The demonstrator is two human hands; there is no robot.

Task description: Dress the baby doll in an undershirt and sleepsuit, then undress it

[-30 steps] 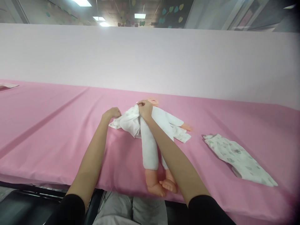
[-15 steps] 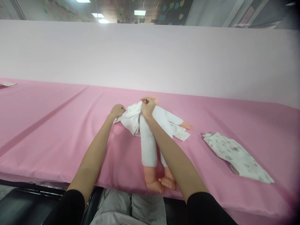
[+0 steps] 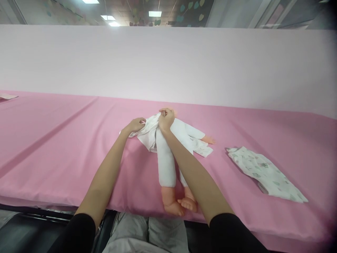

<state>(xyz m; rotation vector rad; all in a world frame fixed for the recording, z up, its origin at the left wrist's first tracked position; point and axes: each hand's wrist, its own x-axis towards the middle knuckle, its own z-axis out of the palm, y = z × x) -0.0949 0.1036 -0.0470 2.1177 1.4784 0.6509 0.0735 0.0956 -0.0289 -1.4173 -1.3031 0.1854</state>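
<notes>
- Presently, both hands pinch the white garment [image 3: 149, 135] on the doll [image 3: 168, 158] lying on the pink worktop [image 3: 65, 140].
- Left hand [image 3: 135, 124] fingers grip its edge; right hand [image 3: 165, 120] fingers clench it near the doll's neck.
- A patterned cloth [image 3: 264, 174] lies well apart, rightward.

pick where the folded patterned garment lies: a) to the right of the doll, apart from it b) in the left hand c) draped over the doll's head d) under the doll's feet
a: the folded patterned garment lies flat on the pink table, off to the right of the doll, with bare cloth between them and neither hand on it.
</notes>
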